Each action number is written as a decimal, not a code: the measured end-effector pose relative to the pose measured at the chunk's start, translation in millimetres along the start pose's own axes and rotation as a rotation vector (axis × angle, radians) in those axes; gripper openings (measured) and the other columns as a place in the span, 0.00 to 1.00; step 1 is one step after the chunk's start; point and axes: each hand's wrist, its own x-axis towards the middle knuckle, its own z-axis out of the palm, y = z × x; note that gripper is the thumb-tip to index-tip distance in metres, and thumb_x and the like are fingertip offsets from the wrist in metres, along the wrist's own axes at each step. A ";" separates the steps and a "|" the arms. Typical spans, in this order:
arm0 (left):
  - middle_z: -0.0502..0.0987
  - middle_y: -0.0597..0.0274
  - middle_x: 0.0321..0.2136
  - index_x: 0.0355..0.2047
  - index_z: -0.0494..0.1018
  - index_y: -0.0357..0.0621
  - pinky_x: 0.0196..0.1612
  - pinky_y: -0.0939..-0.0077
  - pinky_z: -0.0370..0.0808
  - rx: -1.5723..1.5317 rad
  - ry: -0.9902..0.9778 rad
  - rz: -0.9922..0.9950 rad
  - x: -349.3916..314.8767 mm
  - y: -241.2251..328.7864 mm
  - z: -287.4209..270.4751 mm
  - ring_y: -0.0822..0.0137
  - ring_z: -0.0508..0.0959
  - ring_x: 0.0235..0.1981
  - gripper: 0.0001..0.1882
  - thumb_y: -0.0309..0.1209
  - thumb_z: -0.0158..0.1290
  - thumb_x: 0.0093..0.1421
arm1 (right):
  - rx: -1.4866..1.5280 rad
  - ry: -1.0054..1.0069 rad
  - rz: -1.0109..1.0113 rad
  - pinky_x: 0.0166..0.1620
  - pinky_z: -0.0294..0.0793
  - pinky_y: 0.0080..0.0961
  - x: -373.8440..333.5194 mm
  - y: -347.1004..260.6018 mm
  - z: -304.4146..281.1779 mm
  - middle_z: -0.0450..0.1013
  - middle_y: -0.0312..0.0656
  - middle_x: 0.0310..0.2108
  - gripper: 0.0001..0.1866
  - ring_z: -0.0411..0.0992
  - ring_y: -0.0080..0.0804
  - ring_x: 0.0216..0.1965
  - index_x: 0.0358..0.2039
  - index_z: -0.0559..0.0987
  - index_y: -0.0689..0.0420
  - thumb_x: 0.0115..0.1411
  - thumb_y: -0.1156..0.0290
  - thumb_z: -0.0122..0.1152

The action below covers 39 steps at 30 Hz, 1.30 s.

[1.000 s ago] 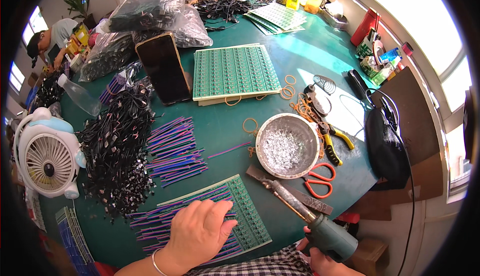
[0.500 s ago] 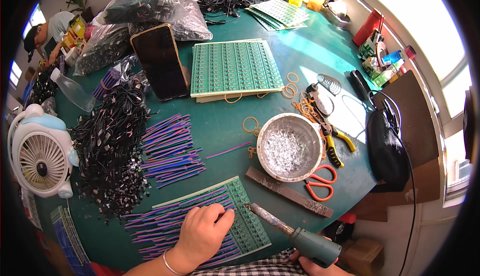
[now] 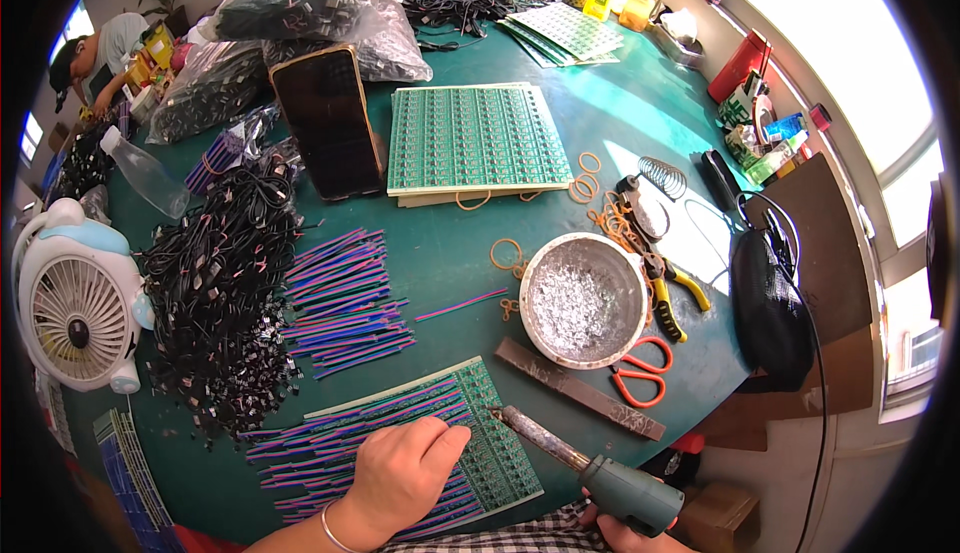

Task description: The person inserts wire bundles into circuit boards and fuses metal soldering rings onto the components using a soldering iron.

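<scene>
My left hand (image 3: pixel 405 468) is closed over the green circuit board panel (image 3: pixel 505 453), its thumb against the curled fingers; whatever it pinches is hidden. Rows of blue, pink and black wires (image 3: pixel 340 443) lie across that panel and stick out past its left edge. In my right hand (image 3: pixel 622 533) is a soldering iron (image 3: pixel 630 493) with a dark green handle. Its tip points up and left, close to the panel's right part and just right of my left fingertips.
A bowl of silvery flakes (image 3: pixel 585 298) stands beyond a brown bar (image 3: pixel 575 388), beside red-handled scissors (image 3: pixel 645 373) and yellow-handled pliers (image 3: pixel 680 298). Wire bundles (image 3: pixel 345 303), black cables (image 3: pixel 220 293) and a fan (image 3: pixel 80 308) lie left. Stacked panels (image 3: pixel 475 138) and a phone (image 3: pixel 325 123) are farther back.
The whole view has shifted slightly. My left thumb and fingers have closed more tightly together, while the soldering iron stays almost in place. Another person's hands show more at the far table edge.
</scene>
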 end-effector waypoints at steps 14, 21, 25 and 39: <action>0.73 0.67 0.29 0.32 0.76 0.47 0.24 0.73 0.69 0.138 0.079 0.105 4.6 -0.2 2.1 0.67 0.73 0.25 0.09 0.27 0.58 0.47 | -0.090 0.021 -0.052 0.50 0.70 0.34 -7.1 14.5 0.2 0.69 0.52 0.49 0.32 0.71 0.40 0.48 0.55 0.65 0.67 0.51 0.75 0.68; 0.72 0.68 0.26 0.30 0.78 0.48 0.25 0.70 0.68 0.101 0.047 0.055 4.0 -2.7 6.8 0.65 0.71 0.24 0.09 0.26 0.59 0.46 | -0.027 -0.049 0.077 0.47 0.71 0.32 16.9 -27.9 -0.5 0.72 0.50 0.45 0.30 0.73 0.38 0.45 0.54 0.66 0.66 0.52 0.75 0.68; 0.72 0.68 0.26 0.30 0.78 0.48 0.25 0.70 0.68 0.101 0.049 0.052 3.9 -2.8 5.9 0.65 0.72 0.24 0.09 0.26 0.59 0.46 | -0.069 -0.040 -0.057 0.44 0.73 0.32 25.7 -33.8 0.7 0.74 0.49 0.44 0.24 0.74 0.39 0.43 0.49 0.72 0.64 0.51 0.76 0.66; 0.71 0.69 0.24 0.29 0.77 0.49 0.24 0.71 0.67 0.135 0.059 0.061 5.2 -3.3 5.9 0.66 0.71 0.23 0.09 0.26 0.59 0.45 | -0.094 0.006 -0.181 0.43 0.73 0.31 33.6 -36.4 5.2 0.75 0.51 0.42 0.20 0.75 0.41 0.42 0.46 0.75 0.64 0.52 0.74 0.67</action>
